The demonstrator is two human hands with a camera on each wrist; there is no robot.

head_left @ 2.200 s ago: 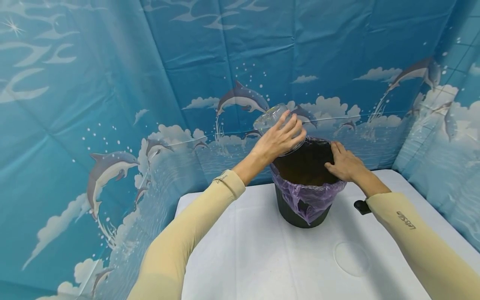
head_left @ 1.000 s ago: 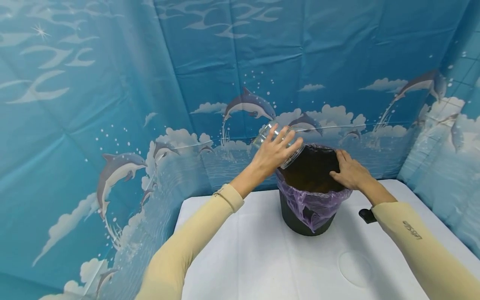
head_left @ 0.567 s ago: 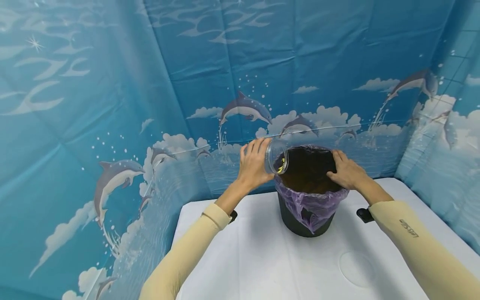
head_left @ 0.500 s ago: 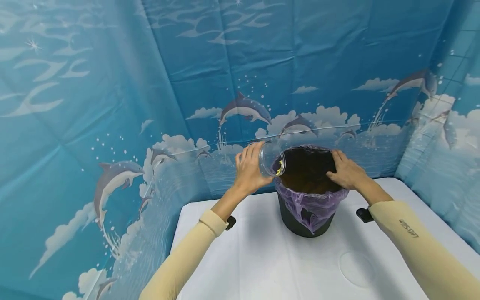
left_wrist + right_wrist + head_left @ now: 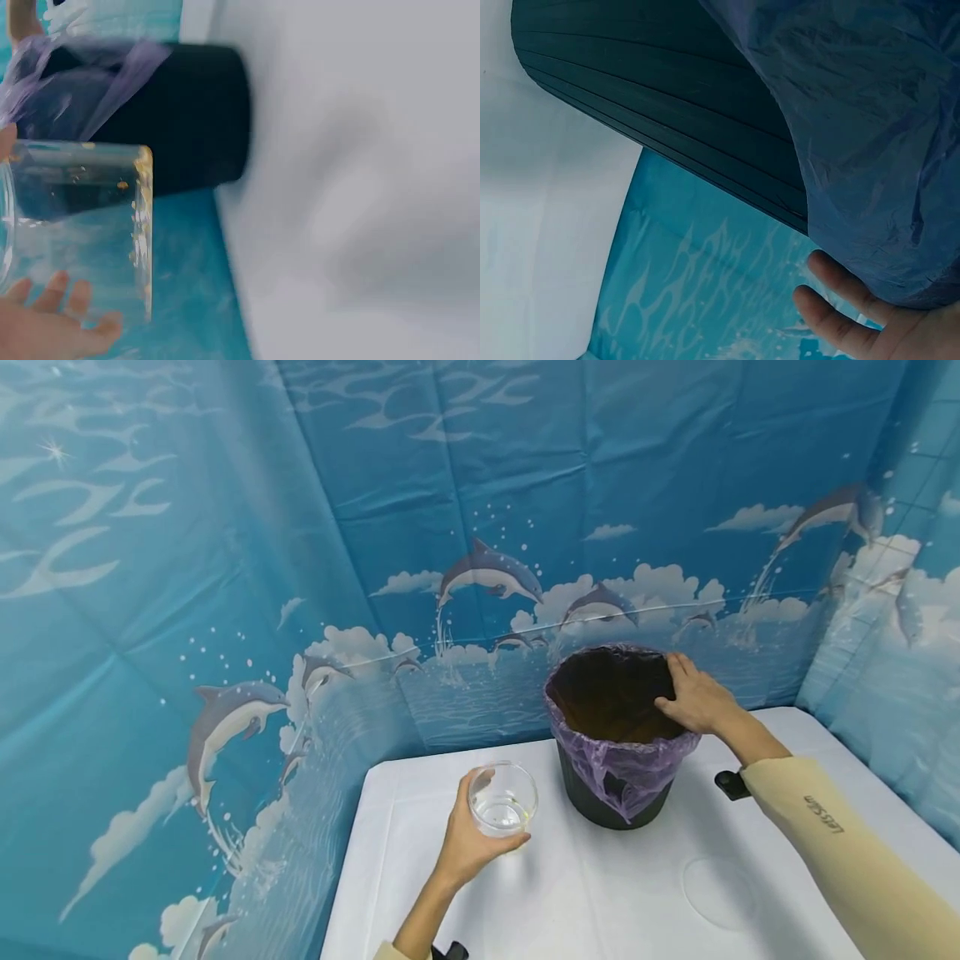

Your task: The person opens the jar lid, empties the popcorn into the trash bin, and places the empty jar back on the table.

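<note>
My left hand (image 5: 467,843) holds a clear jar (image 5: 504,800) above the table, left of the trash bin, its mouth facing up. In the left wrist view, small yellow bits cling along the bottom of the jar (image 5: 82,184). The dark trash bin (image 5: 611,793) stands upright, lined with a purple plastic bag (image 5: 603,760) folded over its rim. At the bin's right side my right hand (image 5: 699,697) grips the bagged rim, thumb on the inner side. What lies deep inside the bin is too dark to tell. In the right wrist view, fingers (image 5: 840,285) rest against the bag's outside.
A white-covered table (image 5: 585,902) carries the bin. On its right front part lies a faint clear round disc (image 5: 718,893). Behind and on both sides hangs a blue dolphin-print curtain (image 5: 390,527), close to the table's back edge.
The jar, tipped over the bin's left edge earlier, has turned mouth-up and moved left and down, toward me, in the left hand. The right hand stays on the rim.
</note>
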